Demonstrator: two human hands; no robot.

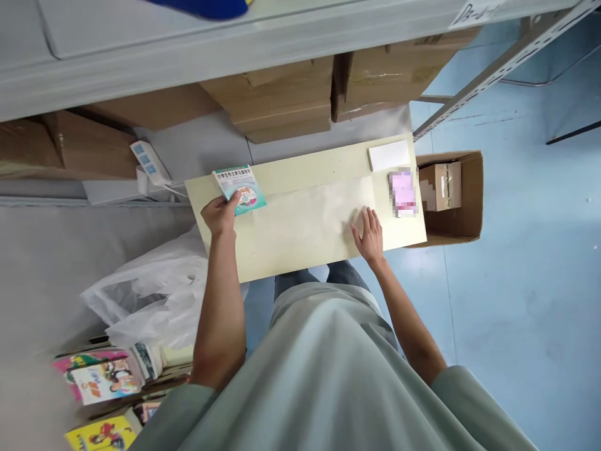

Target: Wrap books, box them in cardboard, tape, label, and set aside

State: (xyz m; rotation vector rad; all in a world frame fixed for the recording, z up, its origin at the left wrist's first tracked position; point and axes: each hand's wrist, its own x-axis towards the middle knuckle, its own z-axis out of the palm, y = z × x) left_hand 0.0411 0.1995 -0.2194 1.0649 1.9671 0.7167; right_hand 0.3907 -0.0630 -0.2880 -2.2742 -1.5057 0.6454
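- Two forearms, the left point(218, 300) and the right point(407, 313), are reaching forward over a pale yellow counter point(404, 228).
- The left grip point(218, 215) is pinching a teal-and-white booklet point(235, 178) near its lower left corner, the thumb pressing on the cover; the fingers underneath are partly hidden.
- The booklet is lying at the counter's left end, face up and slightly turned, its near edge overlapping or adjoining a pale sheet point(305, 219); which of these is unclear.
- The right grip point(369, 239) is spreading its fingers, palm down, at the sheet's right end and is holding nothing; whether it is pressing or merely hovering cannot be told.
- A white flat item point(389, 155) and a blurred pink item point(402, 190) are lying beyond and to the right of that grip, apart from each other.
- Good handling, as judged here, is calling for a light pinch at the booklet's margin, so that the cover is not creasing, and for flat, even fingertip pressure, so that the sheet is not sliding or wrinkling.
- Regarding pose, the left forearm is running nearly straight forward, its wrist bending slightly inward; the right forearm is slanting inward from the elbow, its fingers pointing away from the body.
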